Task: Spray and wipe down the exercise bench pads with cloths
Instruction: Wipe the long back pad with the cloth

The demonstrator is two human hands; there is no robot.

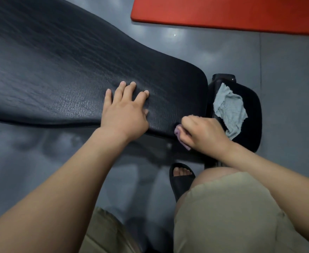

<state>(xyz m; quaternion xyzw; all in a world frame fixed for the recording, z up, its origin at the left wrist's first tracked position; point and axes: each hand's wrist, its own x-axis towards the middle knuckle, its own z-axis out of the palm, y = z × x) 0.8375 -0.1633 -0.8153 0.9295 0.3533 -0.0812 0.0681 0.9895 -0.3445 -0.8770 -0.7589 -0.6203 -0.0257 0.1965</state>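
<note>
A long black leather bench pad [58,70] runs from the upper left to the centre. My left hand [126,112] rests flat on its near end with fingers spread. My right hand [203,133] grips a small purple cloth [181,136] against the pad's near edge. A pale grey cloth [228,110] lies crumpled on the smaller black seat pad [250,114] just to the right. No spray bottle is in view.
A red mat [232,11] lies on the grey floor [287,79] at the top right. My foot in a black sandal [181,178] and my knees in beige shorts [232,212] are below the bench.
</note>
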